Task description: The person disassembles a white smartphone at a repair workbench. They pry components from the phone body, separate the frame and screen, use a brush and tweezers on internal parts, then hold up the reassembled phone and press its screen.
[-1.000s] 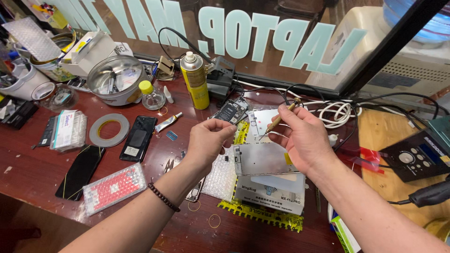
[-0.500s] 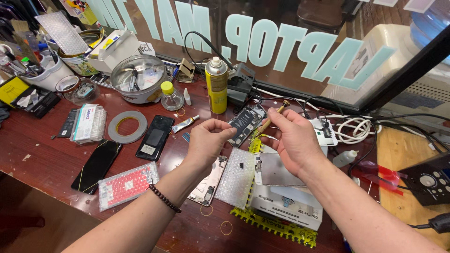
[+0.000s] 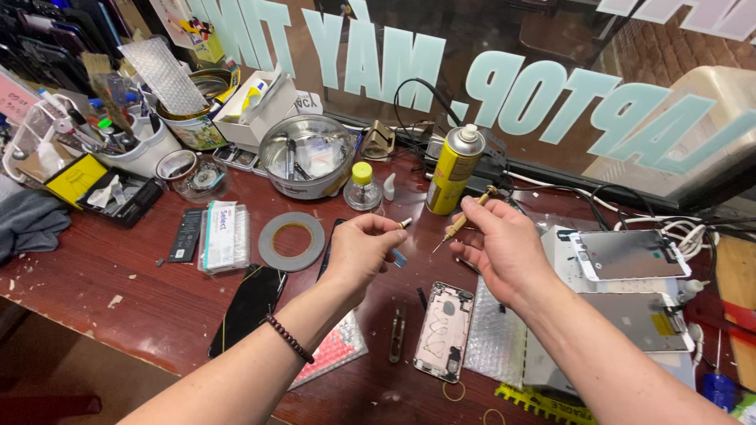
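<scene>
My left hand is raised over the red-brown bench, pinching a small white tube at its fingertips. My right hand grips a thin screwdriver with a wooden handle, tip pointing down-left toward the tube. An opened phone housing lies face up on the bench below both hands, with metal tweezers just left of it.
A yellow spray can and a small yellow-capped bottle stand behind the hands. A steel bowl, tape ring, dark phones, a red-keyed pad and tool tubs fill the left. White screen panels and cables lie right.
The view swung right and down. My left hand dropped the dark phone part it held and now pinches a small tube; my right hand keeps the screwdriver, both raised over the housing.
</scene>
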